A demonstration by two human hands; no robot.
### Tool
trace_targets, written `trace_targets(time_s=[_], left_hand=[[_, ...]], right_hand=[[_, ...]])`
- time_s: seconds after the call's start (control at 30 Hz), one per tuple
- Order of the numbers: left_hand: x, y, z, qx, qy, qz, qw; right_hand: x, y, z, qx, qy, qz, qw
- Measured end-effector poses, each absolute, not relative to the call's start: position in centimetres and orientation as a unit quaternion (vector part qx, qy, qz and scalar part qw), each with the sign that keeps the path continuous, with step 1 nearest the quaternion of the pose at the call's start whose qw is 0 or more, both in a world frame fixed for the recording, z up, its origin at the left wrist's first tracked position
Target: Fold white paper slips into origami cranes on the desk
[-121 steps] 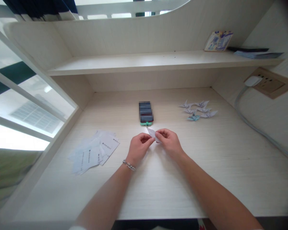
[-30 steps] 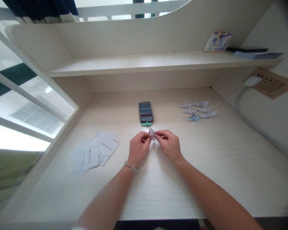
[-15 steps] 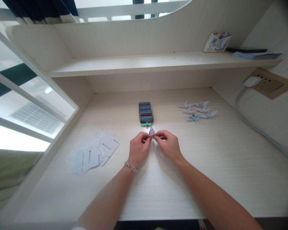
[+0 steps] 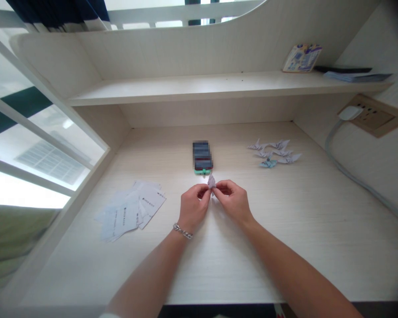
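A small piece of folded white paper (image 4: 211, 181) is pinched between my two hands, its pointed tip upward. My left hand (image 4: 195, 202), with a chain bracelet at the wrist, grips its left side between thumb and fingers. From the right, my right hand (image 4: 234, 201) pinches the other side the same way. The fingertips hide the paper's lower part. Just beyond the paper lies a phone (image 4: 202, 154) with a green edge, its screen blurred out. Off to the right sit several folded paper cranes (image 4: 283, 151), mostly white, one of them light blue (image 4: 268, 163).
Printed paper sheets (image 4: 128, 216) lie in a loose pile on the desk (image 4: 318, 229) at left. A shelf (image 4: 172, 89) runs across the back, holding a small packet (image 4: 302, 58) and a flat stack (image 4: 356, 77). A cable (image 4: 354, 179) hangs from the wall socket (image 4: 374, 115).
Both hands remain pinched on the folded paper. The paper's visible part has turned slightly and its tip stands a little higher. The whole view has shifted a few pixels.
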State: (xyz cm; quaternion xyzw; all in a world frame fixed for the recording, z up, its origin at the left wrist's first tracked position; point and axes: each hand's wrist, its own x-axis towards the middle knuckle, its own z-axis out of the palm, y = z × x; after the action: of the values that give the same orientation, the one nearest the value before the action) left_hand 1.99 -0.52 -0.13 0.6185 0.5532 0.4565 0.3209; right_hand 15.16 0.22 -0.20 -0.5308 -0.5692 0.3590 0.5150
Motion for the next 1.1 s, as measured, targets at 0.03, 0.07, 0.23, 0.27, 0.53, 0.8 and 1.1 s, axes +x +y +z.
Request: trace_targets(time_s=[0.03,0.07,0.23,0.27,0.53,0.8,1.1], left_hand=[[2.0,-0.5,-0.1,0.620,0.553,0.456,0.319],[2.0,-0.5,-0.1,0.621,0.553,0.456,0.318],[2.2,-0.7,0.0,0.629,0.547,0.452,0.317],[2.2,-0.7,0.0,0.630,0.547,0.451,0.316],[2.4,-0.7,-0.1,0.626,0.553,0.460,0.301],[2.4,-0.8,-0.6,0.664,0.494,0.472,0.303],[2.6,-1.1,-0.2,0.683,0.451,0.430,0.381]], right_hand=[[15.1,0.2,-0.2,-0.532,-0.570,0.357,0.514],[15.1,0.2,-0.2,-0.532,-0.572,0.356,0.513],[15.1,0.2,-0.1,-0.534,-0.571,0.361,0.508],[15.1,0.2,-0.1,-0.537,-0.570,0.362,0.506],[14.9,0.0,-0.3,-0.528,-0.559,0.367,0.524],[15.0,0.8,-1.0,-0.457,-0.474,0.488,0.573],[15.6,1.7,-1.6,-0.436,-0.391,0.569,0.578]])
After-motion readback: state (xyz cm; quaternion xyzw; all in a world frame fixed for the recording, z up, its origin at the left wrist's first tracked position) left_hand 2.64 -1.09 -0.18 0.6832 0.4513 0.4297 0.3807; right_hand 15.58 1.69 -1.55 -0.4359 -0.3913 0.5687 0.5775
